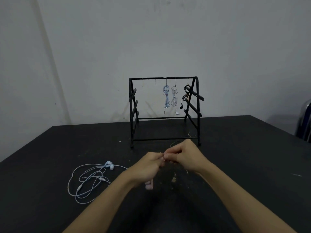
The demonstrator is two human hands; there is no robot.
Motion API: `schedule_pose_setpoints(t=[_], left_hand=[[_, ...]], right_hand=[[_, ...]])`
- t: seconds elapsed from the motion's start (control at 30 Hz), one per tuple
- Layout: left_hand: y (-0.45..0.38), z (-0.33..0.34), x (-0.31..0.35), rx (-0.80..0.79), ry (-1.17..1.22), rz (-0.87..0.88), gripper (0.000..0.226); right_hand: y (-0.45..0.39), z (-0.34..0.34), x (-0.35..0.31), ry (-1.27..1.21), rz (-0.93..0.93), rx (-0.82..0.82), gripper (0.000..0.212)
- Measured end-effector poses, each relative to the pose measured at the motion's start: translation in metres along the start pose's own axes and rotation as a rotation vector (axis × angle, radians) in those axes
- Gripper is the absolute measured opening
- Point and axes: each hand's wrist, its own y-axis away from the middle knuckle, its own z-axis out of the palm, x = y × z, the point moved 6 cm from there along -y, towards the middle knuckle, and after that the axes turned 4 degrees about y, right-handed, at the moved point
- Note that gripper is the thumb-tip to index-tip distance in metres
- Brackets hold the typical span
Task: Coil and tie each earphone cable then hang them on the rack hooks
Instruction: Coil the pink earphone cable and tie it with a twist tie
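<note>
Earphone mostly hidden under left hand.

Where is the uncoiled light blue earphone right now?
In the head view, the light blue earphone lies loose on the black table, left of the left hand and nearer than the rack.

Item pinched between hands blurred, unidentifiable.

Both forearms are bare to the frame's lower edge, and the left hand and right hand wear nothing.
</note>
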Motion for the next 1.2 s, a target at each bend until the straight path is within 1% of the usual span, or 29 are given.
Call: schedule_pose_setpoints(t=[0.07, 0.13, 0.17, 0.23, 0.3, 0.37, 0.4, 0.43, 0.5, 0.53, 0.57, 0.67, 0.77, 0.83, 0.9, 0.97, 1.03, 1.1, 1.2], left_hand=[[-0.002, -0.003, 0.001, -0.042, -0.064, -0.010, 0.034], [-0.008, -0.007, 0.002, -0.034, -0.161, 0.012, 0.036], [-0.011, -0.009, 0.000, -0.007, -0.159, 0.015, 0.035], [-0.017, -0.013, -0.008, 0.057, -0.081, -0.026, 0.033], [-0.025, -0.015, -0.020, 0.106, -0.023, -0.095, 0.031], [-0.034, -0.018, -0.027, 0.191, -0.058, -0.108, 0.031], [-0.038, -0.020, -0.027, 0.247, -0.091, -0.093, 0.032], [-0.044, -0.022, -0.030, 0.300, -0.106, -0.082, 0.032], [-0.051, -0.025, -0.036, 0.376, -0.087, -0.089, 0.031], [-0.054, -0.026, -0.038, 0.402, -0.081, -0.098, 0.031], [-0.056, -0.028, -0.041, 0.427, -0.077, -0.107, 0.031], [-0.063, -0.030, -0.049, 0.475, -0.036, -0.103, 0.032], [-0.067, -0.030, -0.055, 0.494, 0.012, -0.097, 0.031], [-0.068, -0.030, -0.056, 0.498, -0.007, -0.073, 0.031], [-0.069, -0.030, -0.058, 0.500, -0.030, -0.051, 0.031], [-0.070, -0.030, -0.058, 0.499, -0.041, -0.035, 0.031], [-0.069, -0.030, -0.060, 0.508, -0.026, -0.032, 0.032], [-0.066, -0.031, -0.062, 0.532, 0.021, -0.048, 0.032], [-0.061, -0.033, -0.062, 0.566, 0.056, -0.080, 0.032]], right_hand=[[-0.003, 0.000, 0.004, -0.050, -0.010, 0.023, 0.005], [-0.009, 0.002, 0.010, -0.154, 0.011, 0.060, 0.004], [-0.011, 0.004, 0.013, -0.221, 0.028, 0.077, 0.004], [-0.017, 0.010, 0.020, -0.297, 0.061, 0.119, 0.003], [-0.026, 0.016, 0.031, -0.314, 0.102, 0.146, 0.008], [-0.036, 0.022, 0.041, -0.294, 0.127, 0.150, 0.008], [-0.042, 0.022, 0.045, -0.264, 0.128, 0.188, 0.010], [-0.048, 0.021, 0.052, -0.216, 0.135, 0.267, 0.015], [-0.057, 0.010, 0.064, -0.048, 0.171, 0.472, 0.022], [-0.062, 0.006, 0.070, 0.043, 0.207, 0.536, 0.022], [-0.068, 0.005, 0.079, 0.117, 0.259, 0.566, 0.022], [-0.082, 0.007, 0.100, 0.296, 0.483, 0.544, 0.030], [-0.090, 0.010, 0.102, 0.437, 0.590, 0.526, 0.042], [-0.094, 0.009, 0.099, 0.463, 0.622, 0.549, 0.040], [-0.098, 0.010, 0.100, 0.448, 0.652, 0.569, 0.031], [-0.102, 0.010, 0.101, 0.419, 0.665, 0.572, 0.022], [-0.101, 0.012, 0.099, 0.406, 0.638, 0.558, 0.019], [-0.096, 0.013, 0.096, 0.364, 0.554, 0.535, 0.018], [-0.078, 0.016, 0.089, 0.189, 0.384, 0.552, 0.018]])
